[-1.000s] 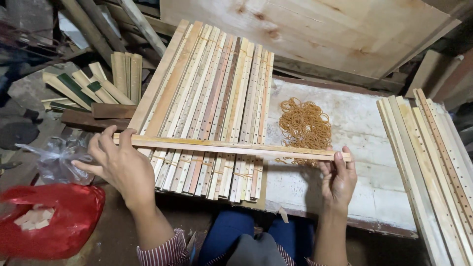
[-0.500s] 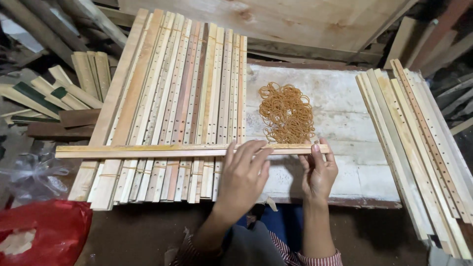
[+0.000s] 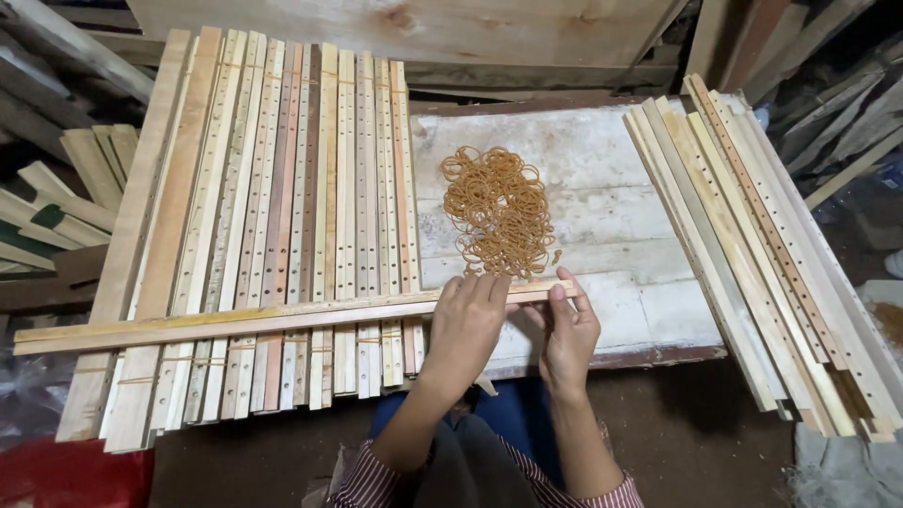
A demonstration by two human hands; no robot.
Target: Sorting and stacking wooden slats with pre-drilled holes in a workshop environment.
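Observation:
A long pale wooden strip (image 3: pixel 235 323) lies crosswise over a row of drilled wooden slats (image 3: pixel 282 216), its right end over the white board. My left hand (image 3: pixel 467 325) rests palm down on the strip near that end. My right hand (image 3: pixel 568 331) pinches the strip's right tip with thumb and fingers. A heap of orange rubber bands (image 3: pixel 499 212) lies on the board just beyond both hands.
A white worn board (image 3: pixel 621 235) forms the work surface. A second stack of slats (image 3: pixel 752 245) lies slanted at the right. A large plywood sheet (image 3: pixel 404 28) leans at the back. Offcuts (image 3: pixel 66 188) lie at the left, a red bag (image 3: pixel 66 475) at the bottom left.
My left hand slid along the strip from its left end to beside the right hand. The strip shifted left relative to the board, and the view moved closer.

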